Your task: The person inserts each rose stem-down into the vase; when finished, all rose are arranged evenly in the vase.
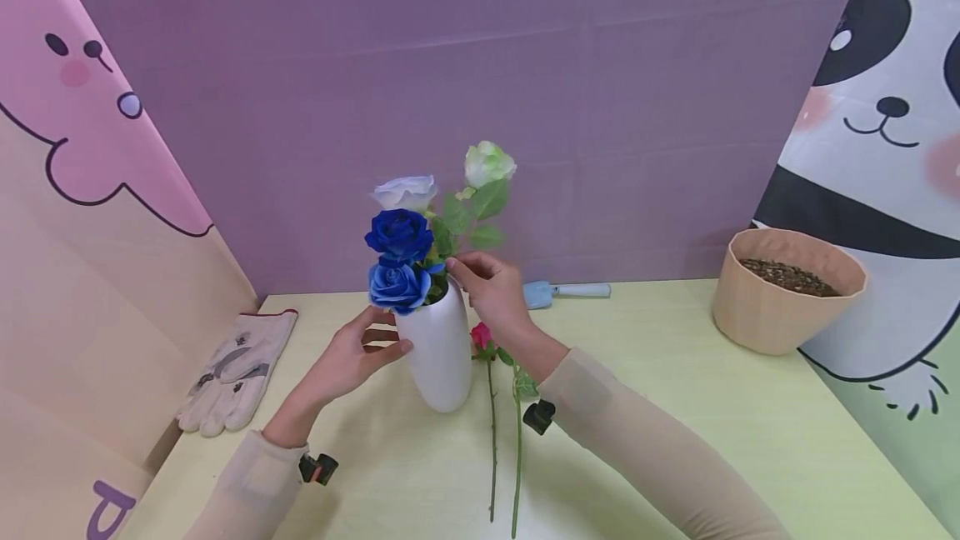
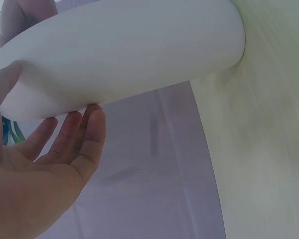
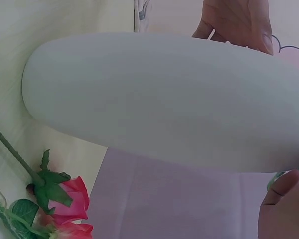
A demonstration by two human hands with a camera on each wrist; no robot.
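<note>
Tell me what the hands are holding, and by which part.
The left hand holds the white vase by the side of its upper half. The right hand is at the vase's mouth; whether it pinches anything there cannot be told.

We count one white vase [image 1: 437, 357] and four roses in it: one dark blue rose [image 1: 400, 236], one lighter blue rose [image 1: 396, 287], one white rose [image 1: 406, 192] and one greenish-white rose [image 1: 489, 163]. On the counter [image 1: 675, 340] we make out two pinkish-red roses [image 3: 71, 199], one trowel [image 1: 562, 290] and one planter [image 1: 776, 315], though whether the pale glove [image 1: 240, 369] is one or two stacked we cannot tell. We also see two hands, one left hand [image 1: 348, 361] and one right hand [image 1: 497, 290], two black wrist devices [image 1: 539, 417] and two printed animals, one panda [image 1: 862, 207] and one pink creature [image 1: 82, 98].
</note>
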